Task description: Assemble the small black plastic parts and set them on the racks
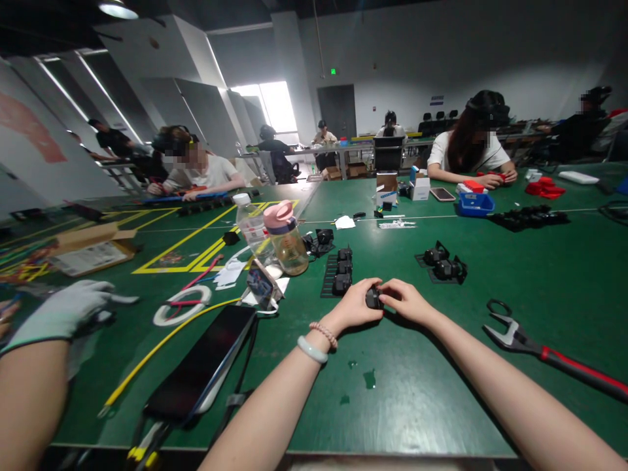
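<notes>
Just above the green tabletop, my left hand (356, 305) wraps round a small black part (373, 298) with a rounded body; its exact kind cannot be made out. My right hand (406, 299) pinches the same part from the other side, thumb and fingertips closed against it. Beyond my left hand lies a row of black parts (343, 269) on a black slatted piece. Farther right sits another cluster of similar black parts (444, 263). An adjustable wrench (542, 353) with a red and black handle rests to the right of my right arm, beside a black ring (499, 307).
A large black phone or power bank (203, 363) lies left of my left arm, near a propped phone (263, 285) and a pink-lidded bottle (287, 239). A co-worker's gloved hand (69, 309) reaches in at left. A blue bin (475, 205) stands ahead.
</notes>
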A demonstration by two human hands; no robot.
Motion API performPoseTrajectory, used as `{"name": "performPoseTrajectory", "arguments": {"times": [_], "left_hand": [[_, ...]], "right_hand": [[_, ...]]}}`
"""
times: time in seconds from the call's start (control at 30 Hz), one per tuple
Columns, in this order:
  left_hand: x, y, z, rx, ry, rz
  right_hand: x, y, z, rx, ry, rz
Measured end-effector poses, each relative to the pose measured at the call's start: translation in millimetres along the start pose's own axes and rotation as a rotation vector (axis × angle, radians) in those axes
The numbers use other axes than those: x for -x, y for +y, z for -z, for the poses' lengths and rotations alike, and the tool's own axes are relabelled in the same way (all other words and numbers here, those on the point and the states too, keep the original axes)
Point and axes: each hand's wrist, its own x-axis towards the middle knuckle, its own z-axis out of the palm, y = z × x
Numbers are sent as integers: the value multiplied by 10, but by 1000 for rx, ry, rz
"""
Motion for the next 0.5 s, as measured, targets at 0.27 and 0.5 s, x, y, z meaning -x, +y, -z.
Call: {"name": "performPoseTrajectory", "arguments": {"times": [0.27,0.5], "left_hand": [[-1,54,7,-3,-19,12],[-2,65,4,-5,-38,-30]], "right_hand": [[6,0,5,12,-2,4],[3,15,-6,-1,13,12]]}}
